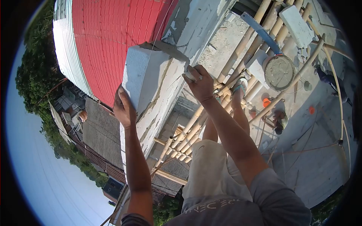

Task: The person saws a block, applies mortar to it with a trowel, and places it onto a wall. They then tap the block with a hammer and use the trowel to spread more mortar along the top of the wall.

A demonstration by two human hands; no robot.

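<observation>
A large white building block sits on top of a white block wall. My left hand presses flat against the block's near end face. My right hand grips the block's far upper corner, fingers curled over its edge. I stand on a bamboo scaffold high above the ground, with my legs and one sandalled foot visible below my arms.
A pan of grey mortar, a blue-handled saw and a spare white block lie on the scaffold poles ahead. A red tiled roof lies beyond the wall. Another person stands far below on the concrete.
</observation>
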